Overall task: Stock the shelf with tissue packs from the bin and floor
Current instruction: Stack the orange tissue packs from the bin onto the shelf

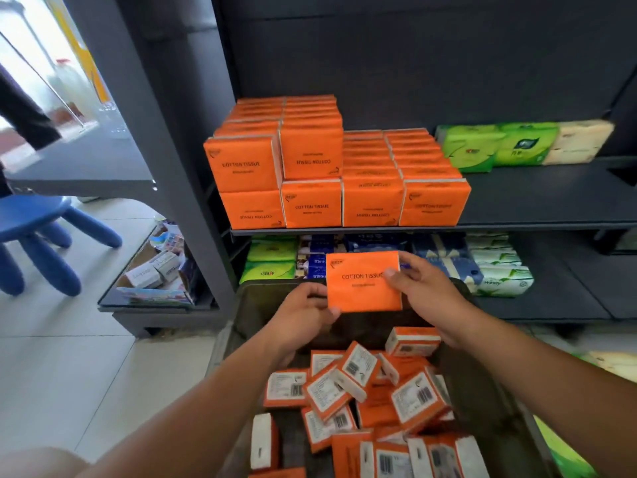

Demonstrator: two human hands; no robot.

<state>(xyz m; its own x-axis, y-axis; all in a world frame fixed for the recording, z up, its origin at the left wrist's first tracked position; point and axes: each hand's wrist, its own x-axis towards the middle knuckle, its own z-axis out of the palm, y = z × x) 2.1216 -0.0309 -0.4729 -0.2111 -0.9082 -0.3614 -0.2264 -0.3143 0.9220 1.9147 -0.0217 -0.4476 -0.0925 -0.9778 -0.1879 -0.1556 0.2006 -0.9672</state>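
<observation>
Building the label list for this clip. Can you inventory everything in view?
held pack: 1, orange, above the bin, in front of the lower shelf
stacked packs: many, orange, upper shelf, left
loose packs: many, orange and white, in the bin
bin: 1, dark, below the hands
shelf: 1, dark grey, ahead
green packs: 2, green, upper shelf, right
cream pack: 1, cream, right of the green packs
mixed packs: several, green, blue and white, lower shelf
stool: 1, blue, floor, left
left hand: grips the held pack's left edge
right hand: pinches its right edge
</observation>
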